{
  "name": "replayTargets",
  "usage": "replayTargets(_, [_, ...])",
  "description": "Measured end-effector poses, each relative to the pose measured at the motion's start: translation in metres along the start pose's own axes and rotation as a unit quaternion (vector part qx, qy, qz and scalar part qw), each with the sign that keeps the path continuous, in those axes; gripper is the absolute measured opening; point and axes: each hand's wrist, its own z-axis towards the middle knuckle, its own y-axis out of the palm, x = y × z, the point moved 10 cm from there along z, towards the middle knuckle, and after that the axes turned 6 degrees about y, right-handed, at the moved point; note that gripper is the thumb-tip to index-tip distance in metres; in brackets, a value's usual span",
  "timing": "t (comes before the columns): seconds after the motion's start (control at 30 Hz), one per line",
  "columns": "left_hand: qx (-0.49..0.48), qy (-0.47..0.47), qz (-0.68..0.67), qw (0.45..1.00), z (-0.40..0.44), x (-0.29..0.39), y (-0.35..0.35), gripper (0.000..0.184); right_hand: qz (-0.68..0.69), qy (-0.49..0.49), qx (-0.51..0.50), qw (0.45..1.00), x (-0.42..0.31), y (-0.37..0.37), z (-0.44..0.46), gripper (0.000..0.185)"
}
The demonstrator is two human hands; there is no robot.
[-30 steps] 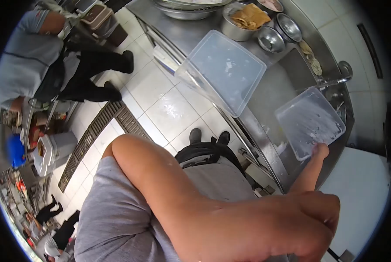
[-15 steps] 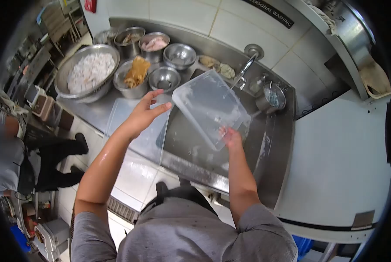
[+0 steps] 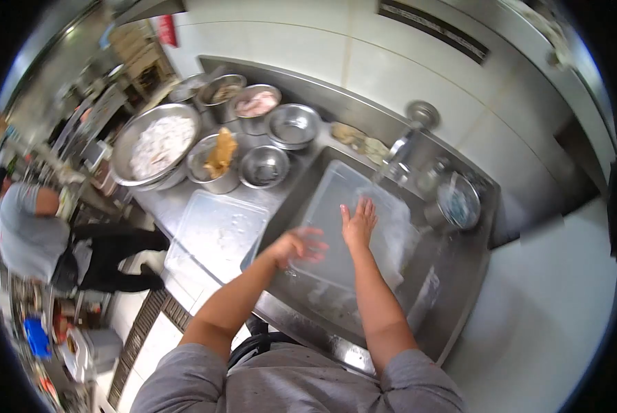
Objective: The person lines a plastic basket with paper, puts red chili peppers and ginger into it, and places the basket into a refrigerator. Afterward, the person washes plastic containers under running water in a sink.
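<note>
A translucent plastic container lies in the sink, under the tap. Above its middle is my right hand, open with the fingers stretched toward the tap; whether the palm touches the plastic I cannot tell. My left hand is over the container's left edge, blurred by motion, its fingers apart and nothing in them. To the left, a clear flat plastic lid with water drops on it rests on the steel counter, partly over the sink's edge.
Metal bowls and pots crowd the back left counter, beside a large bowl of white pieces. Cloth-like lumps lie behind the sink. A metal pot stands at its right. Another person stands at far left.
The container has gone from tilted in my right hand to lying down in the sink. My right hand has let go and moved up over it; my left hand has moved down and right.
</note>
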Motion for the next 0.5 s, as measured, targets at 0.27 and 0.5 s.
replayTargets(0.27, [0.112, 0.091, -0.081, 0.986, 0.0, -0.013, -0.034, 0.078, 0.087, -0.006, -0.027, 0.996, 0.081, 0.067, 0.065, 0.061])
replayTargets(0.5, [0.167, 0.082, -0.056, 0.981, 0.007, -0.003, -0.038, 0.086, -0.031, -0.333, -0.023, 0.942, 0.01, 0.04, 0.049, 0.058])
